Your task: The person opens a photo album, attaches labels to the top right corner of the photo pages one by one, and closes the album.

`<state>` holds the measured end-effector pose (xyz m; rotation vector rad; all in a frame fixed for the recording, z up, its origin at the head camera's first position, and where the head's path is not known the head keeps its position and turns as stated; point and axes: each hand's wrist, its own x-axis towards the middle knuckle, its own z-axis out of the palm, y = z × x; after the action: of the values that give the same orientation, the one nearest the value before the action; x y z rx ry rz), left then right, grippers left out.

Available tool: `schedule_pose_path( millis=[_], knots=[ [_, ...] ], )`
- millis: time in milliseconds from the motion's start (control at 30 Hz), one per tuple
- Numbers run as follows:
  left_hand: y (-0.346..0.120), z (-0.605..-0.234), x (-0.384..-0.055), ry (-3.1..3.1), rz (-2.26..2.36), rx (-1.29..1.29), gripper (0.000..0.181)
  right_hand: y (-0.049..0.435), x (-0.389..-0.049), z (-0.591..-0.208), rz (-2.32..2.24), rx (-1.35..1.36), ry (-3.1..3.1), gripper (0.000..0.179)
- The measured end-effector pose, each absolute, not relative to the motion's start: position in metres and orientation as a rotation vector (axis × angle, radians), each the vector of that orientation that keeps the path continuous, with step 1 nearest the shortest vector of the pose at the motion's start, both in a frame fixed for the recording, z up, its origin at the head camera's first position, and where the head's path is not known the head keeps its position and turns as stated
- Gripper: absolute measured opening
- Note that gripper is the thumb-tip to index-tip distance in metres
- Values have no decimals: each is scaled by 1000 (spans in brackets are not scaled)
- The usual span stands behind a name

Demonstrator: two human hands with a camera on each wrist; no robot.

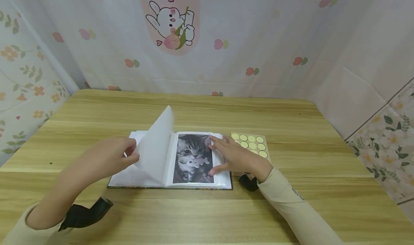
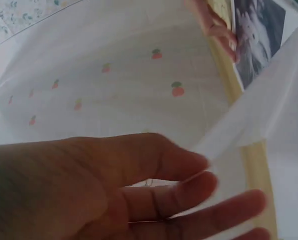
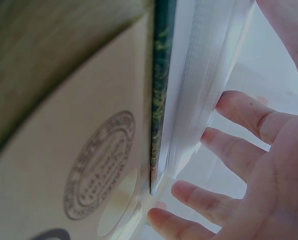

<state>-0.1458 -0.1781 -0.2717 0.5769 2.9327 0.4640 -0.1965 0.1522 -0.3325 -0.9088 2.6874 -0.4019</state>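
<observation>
A photo album point(image 1: 223, 182) lies open on the wooden table. Its right page shows a grey kitten photo point(image 1: 194, 158) in a clear sleeve. A white album page point(image 1: 155, 148) stands raised between the two halves. My left hand point(image 1: 113, 158) pinches that page by its edge between thumb and forefinger, plainly seen in the left wrist view, where the other fingers point(image 2: 238, 205) stay loose. My right hand point(image 1: 237, 157) rests with spread fingers along the right page's outer edge. In the right wrist view its fingertips point(image 3: 213, 136) meet the stack of sleeves point(image 3: 203, 70).
A kraft-coloured sheet of round yellow stickers point(image 1: 252, 139) lies right of the album, partly under my right hand. A round printed stamp point(image 3: 101, 165) shows on it in the right wrist view. Patterned curtains point(image 1: 258, 40) hang behind the table point(image 1: 194, 216) and at both sides.
</observation>
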Motion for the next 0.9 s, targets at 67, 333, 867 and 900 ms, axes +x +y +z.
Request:
schedule_pose_path(
  millis=[67,333,867,900],
  knots=[
    [-184,-272,-145,2898,440,585,23,153,-197,-333,-396,-914,2691,85],
    [-196,-275,-146,2793,327,542,30,154,-196,-333,-405,-918,2691,90],
    [-202,-296,-161,2591,234,383,23,154,-195,-331,-460,-901,2645,101],
    [-202,-297,-161,2585,221,384,23,154,-195,-331,-462,-904,2643,100]
  ],
)
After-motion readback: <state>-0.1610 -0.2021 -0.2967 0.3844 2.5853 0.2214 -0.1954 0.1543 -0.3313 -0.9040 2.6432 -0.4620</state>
